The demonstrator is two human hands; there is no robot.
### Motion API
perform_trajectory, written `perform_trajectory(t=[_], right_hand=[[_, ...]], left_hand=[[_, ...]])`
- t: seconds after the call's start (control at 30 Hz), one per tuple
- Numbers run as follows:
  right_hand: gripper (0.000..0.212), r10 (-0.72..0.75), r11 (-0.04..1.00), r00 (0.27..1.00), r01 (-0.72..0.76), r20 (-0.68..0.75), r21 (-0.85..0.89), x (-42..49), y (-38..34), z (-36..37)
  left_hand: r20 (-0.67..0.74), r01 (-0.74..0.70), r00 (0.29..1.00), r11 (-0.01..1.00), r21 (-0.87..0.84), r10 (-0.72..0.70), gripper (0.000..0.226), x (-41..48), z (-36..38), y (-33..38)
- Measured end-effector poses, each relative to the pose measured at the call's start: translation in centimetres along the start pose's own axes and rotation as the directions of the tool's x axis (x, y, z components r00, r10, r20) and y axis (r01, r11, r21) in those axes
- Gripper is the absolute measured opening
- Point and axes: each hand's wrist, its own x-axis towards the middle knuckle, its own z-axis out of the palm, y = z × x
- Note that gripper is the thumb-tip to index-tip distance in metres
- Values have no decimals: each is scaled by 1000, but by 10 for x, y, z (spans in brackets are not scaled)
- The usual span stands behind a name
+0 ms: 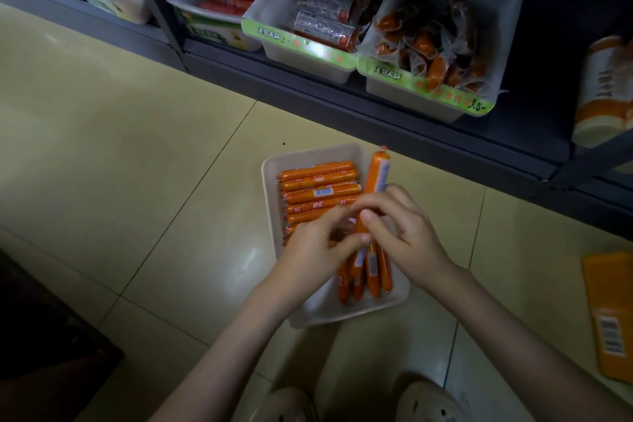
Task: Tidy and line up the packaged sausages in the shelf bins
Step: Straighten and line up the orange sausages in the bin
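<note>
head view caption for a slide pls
Left hand and right hand hold an orange sausage over a white bin on the tiled floor.

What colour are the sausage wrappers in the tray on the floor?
The sausages are orange with small pale labels, clearest in the head view.

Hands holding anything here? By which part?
Both the left hand and right hand pinch one orange sausage around its middle; its far end sticks out over the tray rim.

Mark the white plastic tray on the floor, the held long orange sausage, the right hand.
white plastic tray (pixel 315 151): head view, far rim.
long orange sausage (pixel 376 171): head view, upper end.
right hand (pixel 411 236): head view, back.
</note>
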Motion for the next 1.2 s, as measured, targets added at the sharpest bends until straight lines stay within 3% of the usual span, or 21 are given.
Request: perform_trajectory(t=[0.07, 0.13, 0.2, 0.23, 0.3, 0.43, 0.53, 0.7, 0.87, 0.97, 1.1, 1.2], right_hand=[[9, 216, 970, 976, -211, 24, -123, -2, 24, 7], [14, 422, 867, 863, -295, 276, -401, -9, 50, 17], [27, 548, 727, 702, -132, 454, -674, -21, 72, 34], [31, 565, 665, 673, -29, 478, -746, -25, 75, 41], [42, 570, 616, 663, 48, 486, -786, -29, 73, 50], [83, 579, 617, 629, 79, 519, -783, -37, 82, 52], [79, 544, 649, 638, 93, 546, -755, -42, 84, 51], [60, 456, 709, 733, 43, 504, -704, -42, 77, 50], [49, 413, 793, 850, -160, 326, -588, -39, 76, 45], [45, 510, 790, 800, -292, 315, -539, -33, 76, 43], [44, 597, 798, 742, -515, 304, -311, -24, 67, 37], [42, 621, 765, 692, -637, 368, -93, -14, 50, 32]], left_hand=[[-39, 104, 995, 948, 300, -97, 25, 5, 2, -21], [-83, 209, 977, 794, 571, -198, 26, 9, 7, -52], [8, 211, 951, 666, 715, -310, 28, 12, 20, -80], [81, 157, 939, 626, 764, -335, 31, 12, 28, -92], [170, 53, 923, 552, 832, -344, 39, 16, 41, -107], [205, -54, 918, 406, 912, -339, 47, 21, 60, -113], [191, -31, 912, 404, 914, -364, 41, 17, 69, -112], [220, -59, 872, 352, 934, -438, 39, 11, 71, -109], [192, -7, 880, 394, 919, -433, 30, 13, 49, -90], [222, -18, 888, 453, 891, -402, 28, 5, 32, -70], [278, 56, 809, 539, 840, -518, 26, -5, 5, -53], [187, 230, 817, 606, 761, -545, 35, -11, -21, -29]])
